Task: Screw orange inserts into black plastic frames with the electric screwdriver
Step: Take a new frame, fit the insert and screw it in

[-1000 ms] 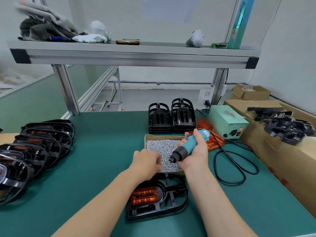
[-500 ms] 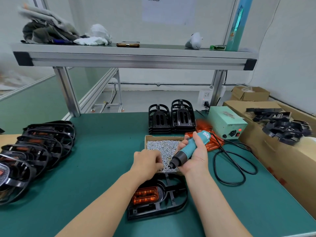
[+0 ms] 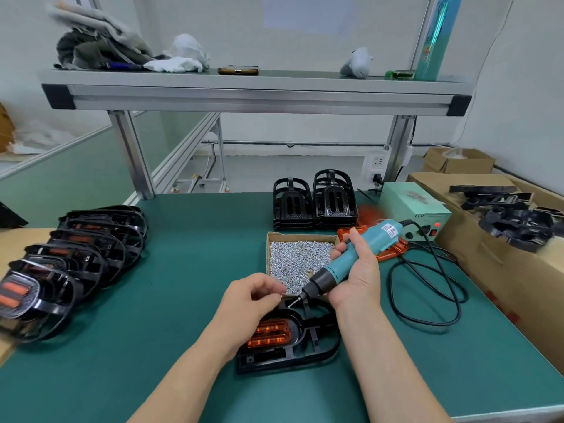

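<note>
A black plastic frame [image 3: 317, 346] lies on the green mat in front of me, with an orange insert [image 3: 270, 332] seated in its left half. My right hand [image 3: 355, 273] grips the teal electric screwdriver [image 3: 345, 261], its tip tilted down-left over the frame's far edge. A small screw sits at the bit's tip. My left hand [image 3: 248, 299] hovers beside that tip with fingers curled, pinching at the screw. Behind both hands is a shallow cardboard tray of silver screws [image 3: 297, 257].
Several finished frames with orange inserts [image 3: 76, 254] lie in a row at the left. Two stacks of empty black frames [image 3: 314, 203] stand at the back, beside loose orange inserts [image 3: 390, 251] and the green power supply [image 3: 412, 212]. Its black cable [image 3: 427, 288] loops to the right. A cardboard box of frames [image 3: 518, 221] borders the right edge.
My left hand lifted out of the screw tray and came back toward me. The screwdriver tip swung down to meet it over the frame's far edge.
</note>
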`<state>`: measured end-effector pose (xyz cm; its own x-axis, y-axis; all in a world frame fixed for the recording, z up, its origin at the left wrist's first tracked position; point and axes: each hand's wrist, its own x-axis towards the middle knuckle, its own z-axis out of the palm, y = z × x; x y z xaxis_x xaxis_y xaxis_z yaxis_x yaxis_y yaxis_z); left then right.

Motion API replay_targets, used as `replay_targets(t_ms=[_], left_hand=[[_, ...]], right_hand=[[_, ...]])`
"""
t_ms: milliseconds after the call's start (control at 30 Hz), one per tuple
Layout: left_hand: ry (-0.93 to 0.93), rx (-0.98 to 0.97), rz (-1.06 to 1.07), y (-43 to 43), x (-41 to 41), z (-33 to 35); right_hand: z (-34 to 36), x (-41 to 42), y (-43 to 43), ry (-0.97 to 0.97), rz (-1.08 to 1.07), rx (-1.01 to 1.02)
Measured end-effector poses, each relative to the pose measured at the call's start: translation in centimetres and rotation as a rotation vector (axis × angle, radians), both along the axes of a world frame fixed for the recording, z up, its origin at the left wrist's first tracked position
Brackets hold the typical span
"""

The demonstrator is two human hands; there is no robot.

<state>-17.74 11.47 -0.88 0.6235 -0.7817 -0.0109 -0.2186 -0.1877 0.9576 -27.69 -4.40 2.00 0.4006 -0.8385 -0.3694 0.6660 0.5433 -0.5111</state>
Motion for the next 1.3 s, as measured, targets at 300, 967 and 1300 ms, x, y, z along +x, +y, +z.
replay_targets(t_ms=[300, 967, 1300], left_hand=[[0.427, -0.303, 0.062, 2.3, -2.6, -1.2], [0.605, -0.433, 0.131, 3.0, -3.7, -1.3], [0.545, -0.436, 0.171, 3.1, -4.4, -1.4]], right_hand=[[0.5, 0.3, 2.3, 0.022, -0.103, 0.021], [0.4, 0.4, 3.3, 0.04, -0.157, -0.024], [0.3, 0.4, 3.4, 0.053, -0.169, -0.038]])
